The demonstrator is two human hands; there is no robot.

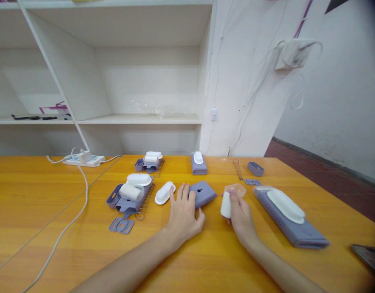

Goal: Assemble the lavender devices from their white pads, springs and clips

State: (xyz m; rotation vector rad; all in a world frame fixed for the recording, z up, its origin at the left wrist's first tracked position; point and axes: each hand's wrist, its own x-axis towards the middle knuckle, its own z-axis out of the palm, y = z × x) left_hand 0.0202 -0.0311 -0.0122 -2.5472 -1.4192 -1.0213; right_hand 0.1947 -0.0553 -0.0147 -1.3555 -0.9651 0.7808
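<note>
While in right hand (241, 217), roll (225, 204) part-hidden.

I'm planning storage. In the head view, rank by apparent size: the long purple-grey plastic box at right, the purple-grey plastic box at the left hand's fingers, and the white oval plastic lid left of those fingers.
1. Long purple-grey box
2. Box by the left hand, partly hidden
3. White oval lid

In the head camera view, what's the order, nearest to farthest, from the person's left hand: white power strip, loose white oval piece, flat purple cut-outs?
1. Loose white oval piece, right beside the fingers of the left hand.
2. Flat purple cut-outs, on the table, farther left.
3. White power strip, far left, toward the back.
</note>
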